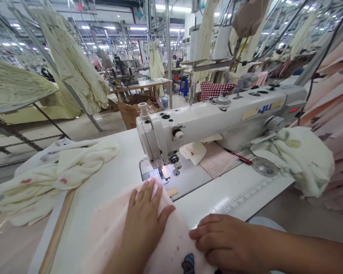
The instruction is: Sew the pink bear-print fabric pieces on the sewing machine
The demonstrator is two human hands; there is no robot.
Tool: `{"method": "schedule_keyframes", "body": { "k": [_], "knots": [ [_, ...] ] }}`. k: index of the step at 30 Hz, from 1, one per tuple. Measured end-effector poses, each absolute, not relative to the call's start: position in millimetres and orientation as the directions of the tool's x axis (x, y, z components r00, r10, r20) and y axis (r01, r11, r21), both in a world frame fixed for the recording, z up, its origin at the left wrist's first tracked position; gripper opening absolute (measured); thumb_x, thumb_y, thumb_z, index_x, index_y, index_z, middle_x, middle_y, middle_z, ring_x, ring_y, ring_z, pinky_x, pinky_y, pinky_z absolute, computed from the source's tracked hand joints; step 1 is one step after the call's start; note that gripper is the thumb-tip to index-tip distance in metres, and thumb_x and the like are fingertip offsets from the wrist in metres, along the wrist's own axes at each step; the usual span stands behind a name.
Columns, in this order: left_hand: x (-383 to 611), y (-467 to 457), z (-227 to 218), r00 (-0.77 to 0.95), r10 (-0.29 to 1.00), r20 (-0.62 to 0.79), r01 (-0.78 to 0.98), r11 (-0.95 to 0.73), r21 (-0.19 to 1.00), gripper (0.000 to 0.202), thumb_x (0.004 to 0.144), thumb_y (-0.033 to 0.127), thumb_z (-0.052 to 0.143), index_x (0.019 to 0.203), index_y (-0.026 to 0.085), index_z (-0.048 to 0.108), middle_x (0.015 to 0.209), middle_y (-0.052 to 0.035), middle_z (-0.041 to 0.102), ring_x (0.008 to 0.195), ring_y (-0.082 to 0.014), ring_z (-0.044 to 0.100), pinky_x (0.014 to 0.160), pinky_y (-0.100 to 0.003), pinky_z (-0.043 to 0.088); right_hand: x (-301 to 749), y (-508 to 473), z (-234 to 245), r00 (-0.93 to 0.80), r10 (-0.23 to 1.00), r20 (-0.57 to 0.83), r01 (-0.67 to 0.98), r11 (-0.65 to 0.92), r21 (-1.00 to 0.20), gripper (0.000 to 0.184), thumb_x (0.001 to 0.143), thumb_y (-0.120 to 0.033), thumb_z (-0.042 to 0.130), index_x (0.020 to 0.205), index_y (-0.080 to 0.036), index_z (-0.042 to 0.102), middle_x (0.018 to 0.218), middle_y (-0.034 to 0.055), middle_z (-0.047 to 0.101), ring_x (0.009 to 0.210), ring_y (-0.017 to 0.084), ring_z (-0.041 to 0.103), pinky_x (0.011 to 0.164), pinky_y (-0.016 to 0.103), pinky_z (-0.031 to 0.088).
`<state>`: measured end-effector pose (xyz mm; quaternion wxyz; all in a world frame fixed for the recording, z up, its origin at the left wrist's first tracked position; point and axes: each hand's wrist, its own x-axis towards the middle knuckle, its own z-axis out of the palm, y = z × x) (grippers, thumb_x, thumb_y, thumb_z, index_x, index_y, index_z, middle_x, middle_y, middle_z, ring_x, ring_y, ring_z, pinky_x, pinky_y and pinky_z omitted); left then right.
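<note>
The left hand (144, 217) flat, fingers slightly spread, and right hand (224, 238) curled, pinch indeterminable, rest on pink printed fabric (174, 243) before the sewing machine (200, 125), behind which stands a brown carton (128, 114), contents indiscernible.

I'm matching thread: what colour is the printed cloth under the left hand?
Pale pink printed cloth, best in the head view.
</note>
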<state>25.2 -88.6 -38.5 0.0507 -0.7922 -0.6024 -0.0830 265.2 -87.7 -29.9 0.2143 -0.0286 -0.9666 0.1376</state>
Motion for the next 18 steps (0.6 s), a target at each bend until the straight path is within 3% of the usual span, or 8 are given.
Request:
{"method": "schedule_keyframes", "body": {
  "k": [11, 16, 18],
  "knots": [
    [28, -70, -36, 0.306, 0.931, 0.198, 0.95, -0.313, 0.002, 0.054, 0.087, 0.048, 0.041, 0.131, 0.016, 0.045, 0.138, -0.0117, 0.045, 0.127, -0.0304, 0.039, 0.099, -0.05, 0.033, 267, -85, -22, -0.918, 0.178, 0.354, 0.071, 0.952, -0.296, 0.022, 0.09, -0.021, 0.039, 0.082, -0.013, 0.058, 0.092, 0.0074, 0.066, 0.108, 0.019, 0.056, 0.096, 0.034, 0.041],
    [24, -68, -42, 0.362, 0.873, 0.328, 0.929, -0.368, -0.044, 0.052, 0.087, 0.047, 0.043, 0.127, 0.014, 0.047, 0.134, -0.0138, 0.049, 0.122, -0.0314, 0.042, 0.095, -0.05, 0.033, 266, -85, -29, -0.894, 0.194, 0.403, 0.078, 0.954, -0.288, 0.03, 0.093, -0.016, 0.032, 0.08, -0.013, 0.059, 0.092, 0.0064, 0.065, 0.111, 0.017, 0.054, 0.097, 0.031, 0.038],
    [23, -65, -40, 0.397, 0.824, 0.404, 0.906, -0.423, -0.027, 0.041, 0.087, 0.041, 0.047, 0.116, 0.013, 0.055, 0.122, -0.0139, 0.056, 0.112, -0.0307, 0.048, 0.091, -0.049, 0.036, 265, -85, -30, -0.897, 0.204, 0.392, 0.09, 0.953, -0.289, 0.027, 0.092, -0.018, 0.035, 0.081, -0.013, 0.059, 0.095, 0.0063, 0.064, 0.112, 0.018, 0.053, 0.097, 0.031, 0.038]
  ]
}}
